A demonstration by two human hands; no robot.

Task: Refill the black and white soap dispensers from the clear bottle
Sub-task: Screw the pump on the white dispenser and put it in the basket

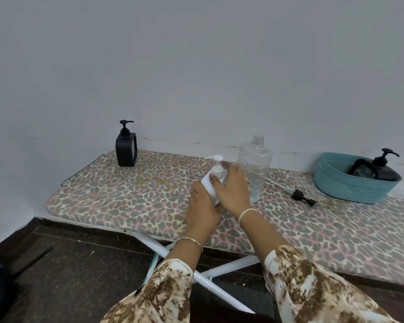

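Just left of the bottle (254,166), the white dispenser (217,170) tilts; the left hand (202,206) grips its body, the right hand (233,190) its pump collar. Probably light, smooth plastic: hold the body firmly.

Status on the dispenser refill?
Likely done: black dispenser stands closed, far left; clear bottle stands uncapped. In hand: left hand holds white dispenser, right hand grips its pump; opening or closing, can't tell. Remaining: loose black cap lies on the board.
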